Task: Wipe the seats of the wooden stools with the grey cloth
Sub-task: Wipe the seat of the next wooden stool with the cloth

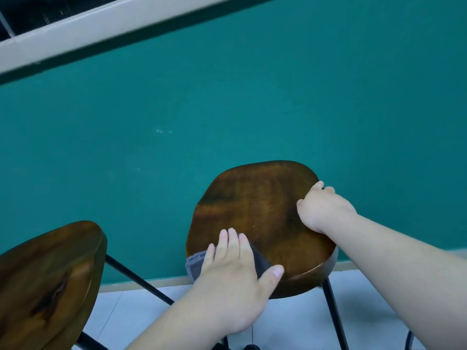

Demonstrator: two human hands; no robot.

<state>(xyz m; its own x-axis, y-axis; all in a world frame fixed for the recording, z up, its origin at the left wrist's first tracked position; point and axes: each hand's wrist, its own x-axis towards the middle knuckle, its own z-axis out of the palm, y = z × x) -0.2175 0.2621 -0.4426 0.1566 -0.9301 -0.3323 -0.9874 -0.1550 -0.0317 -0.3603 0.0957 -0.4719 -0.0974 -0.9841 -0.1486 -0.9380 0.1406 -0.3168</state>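
Progress looks to be somewhere in the middle, though one moment cannot fix it. Of the two wooden stools in view, the stool seat (257, 203) right of centre is the one being worked. The grey cloth (195, 263) lies on it at about 7 o'clock, partly hanging over the rim there. The left hand (235, 271) presses the cloth down with fingers straight and laid flat, thumb out toward 4 o'clock (a flat push, not a pinch). The right hand (321, 208) steadies the same seat at about 2 o'clock, thumb on top of the wood and fingers curled over the edge, gripping the rim.

The wood from the centre out to 12 o'clock shows a soft sheen and a few pale specks near the middle; whether that part has been wiped I cannot tell. The second stool (50, 274) sits at 8 o'clock of the view, near the first but apart from it, with no hand or cloth on it, and nothing shows whether it is clean.

On that reading, what is left is at least a sweep across the rest of this seat, and probably the other seat too. A teal wall (227, 97) stands behind both, and black metal legs (333, 311) run down to a pale tiled floor (290, 319).
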